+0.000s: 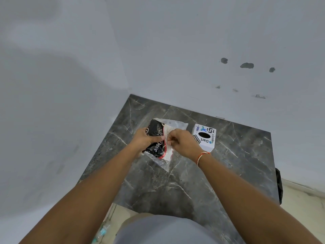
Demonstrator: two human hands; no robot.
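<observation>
Frame centre: left hand grips Dove pouch; right hand pinches clear plastic bag. Best: brace pouch, work bag slowly.

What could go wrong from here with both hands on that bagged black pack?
1. The right hand pinches the thin clear plastic bag while the left hand grips the black pack that seems to sit in it. A hard pull could tear the film or make the pinch slip.
2. The white box stands close beside the right wrist on the table. A sideways tug might knock it.
</observation>
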